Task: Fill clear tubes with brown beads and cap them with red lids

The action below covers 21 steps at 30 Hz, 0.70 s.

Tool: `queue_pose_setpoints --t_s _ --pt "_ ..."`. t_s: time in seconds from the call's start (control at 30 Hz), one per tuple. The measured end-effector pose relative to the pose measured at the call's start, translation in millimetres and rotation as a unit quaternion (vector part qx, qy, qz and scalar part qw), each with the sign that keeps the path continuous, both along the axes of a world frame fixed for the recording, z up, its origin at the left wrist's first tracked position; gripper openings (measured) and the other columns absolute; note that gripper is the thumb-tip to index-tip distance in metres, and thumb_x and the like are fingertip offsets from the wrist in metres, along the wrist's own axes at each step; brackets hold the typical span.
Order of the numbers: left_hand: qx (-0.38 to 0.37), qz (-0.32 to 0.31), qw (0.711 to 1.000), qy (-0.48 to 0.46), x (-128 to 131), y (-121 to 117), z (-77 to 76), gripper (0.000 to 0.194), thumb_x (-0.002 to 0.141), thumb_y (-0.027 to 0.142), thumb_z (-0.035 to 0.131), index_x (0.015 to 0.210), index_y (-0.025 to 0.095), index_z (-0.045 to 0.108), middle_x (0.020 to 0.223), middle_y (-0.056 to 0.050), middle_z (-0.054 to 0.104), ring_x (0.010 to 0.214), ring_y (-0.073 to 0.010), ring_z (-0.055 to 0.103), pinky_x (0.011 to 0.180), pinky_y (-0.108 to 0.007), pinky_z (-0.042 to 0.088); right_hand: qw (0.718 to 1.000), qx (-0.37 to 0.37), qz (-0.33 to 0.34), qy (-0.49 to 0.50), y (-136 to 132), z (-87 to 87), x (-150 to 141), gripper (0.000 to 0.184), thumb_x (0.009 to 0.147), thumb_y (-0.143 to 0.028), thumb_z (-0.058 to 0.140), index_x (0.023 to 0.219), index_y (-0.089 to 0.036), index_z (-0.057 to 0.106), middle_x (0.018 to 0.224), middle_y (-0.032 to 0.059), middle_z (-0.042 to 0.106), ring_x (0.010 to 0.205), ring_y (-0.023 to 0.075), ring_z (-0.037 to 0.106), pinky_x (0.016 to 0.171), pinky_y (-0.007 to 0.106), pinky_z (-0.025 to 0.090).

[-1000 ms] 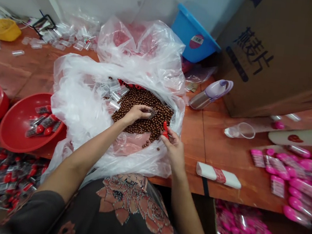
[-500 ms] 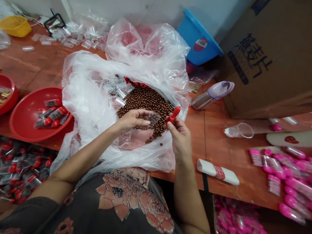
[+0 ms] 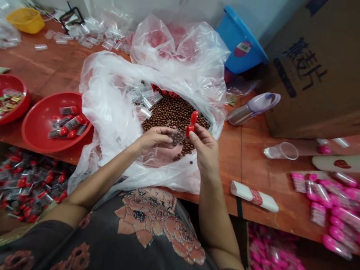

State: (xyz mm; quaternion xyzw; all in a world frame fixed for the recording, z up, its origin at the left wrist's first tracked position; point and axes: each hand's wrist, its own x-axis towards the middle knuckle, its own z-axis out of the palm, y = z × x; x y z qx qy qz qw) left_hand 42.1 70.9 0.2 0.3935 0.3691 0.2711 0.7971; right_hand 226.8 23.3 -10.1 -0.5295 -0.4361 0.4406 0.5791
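My left hand (image 3: 153, 140) is closed around a small clear plastic tube (image 3: 177, 138); whether brown balls are inside it or only show through it, I cannot tell. Between the thumb and fingers of my right hand (image 3: 207, 151) is a red plastic cap (image 3: 192, 122) with a rounded upright piece, close to the tube's open-looking end. Both hands hover over a heap of brown chocolate-like balls (image 3: 173, 112) in a spread white plastic bag (image 3: 105, 94). Several clear tubes (image 3: 148, 100) and some red caps (image 3: 168, 93) lie at the heap's far edge.
Left of the bag are a red bowl (image 3: 35, 127) with filled red-capped tubes and another red bowl (image 3: 23, 88) with small wrapped pieces. A lidded bottle (image 3: 251, 109), a clear cup (image 3: 287, 151), a white packet (image 3: 254, 195) and pink-capped tubes (image 3: 340, 200) are on the right.
My right hand has brought the red cap left, closer to the clear tube. The cap now stands more upright. The whole view has shifted slightly.
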Motion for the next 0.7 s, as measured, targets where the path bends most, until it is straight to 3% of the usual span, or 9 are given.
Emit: queue_pose_setpoints --t_s 0.23,0.5,0.63,0.7 --pt "0.159 -0.008 0.986 0.037 -1.6 -5.8 -3.9 0.046 0.072 0.027 0.079 0.116 0.018 0.072 0.120 -0.010 0.070 0.108 -0.0207 0.066 0.094 -0.034 0.052 0.999 0.016 0.025 -0.045 -3.1 9.4 -2.5 0.027 0.083 -0.034 0.072 0.110 -0.030 0.073 0.108 0.0002 0.076 0.102 0.0191 0.069 0.098 0.044 0.055" --pt "0.185 0.033 0.980 0.071 -1.1 -14.4 -0.7 0.040 0.071 0.025 0.078 0.109 0.017 0.075 0.113 -0.009 0.074 0.103 -0.0203 0.068 0.095 -0.036 0.052 0.961 0.116 0.041 -0.248 -17.0 16.0 -2.1 0.026 0.094 -0.031 0.058 0.116 -0.036 0.071 0.115 -0.0002 0.073 0.105 0.0196 0.067 0.096 0.044 0.054" --pt "0.180 0.058 0.979 0.071 -1.8 -17.2 0.7 0.039 0.067 0.027 0.080 0.104 0.015 0.076 0.105 -0.008 0.075 0.096 -0.0196 0.069 0.093 -0.036 0.053 0.919 0.132 0.057 -0.368 -19.1 10.3 -5.0 0.032 0.097 -0.033 0.051 0.127 -0.033 0.064 0.122 0.0047 0.069 0.113 0.0241 0.064 0.099 0.049 0.051" --pt "0.169 0.079 0.980 0.068 -2.5 -18.4 2.4 0.042 0.063 0.029 0.083 0.102 0.015 0.076 0.103 -0.008 0.075 0.094 -0.0198 0.069 0.091 -0.035 0.053 0.897 0.135 0.075 -0.415 -18.4 3.2 -9.7 0.046 0.094 -0.040 0.057 0.138 -0.029 0.054 0.133 0.0090 0.063 0.124 0.0286 0.057 0.104 0.053 0.046"
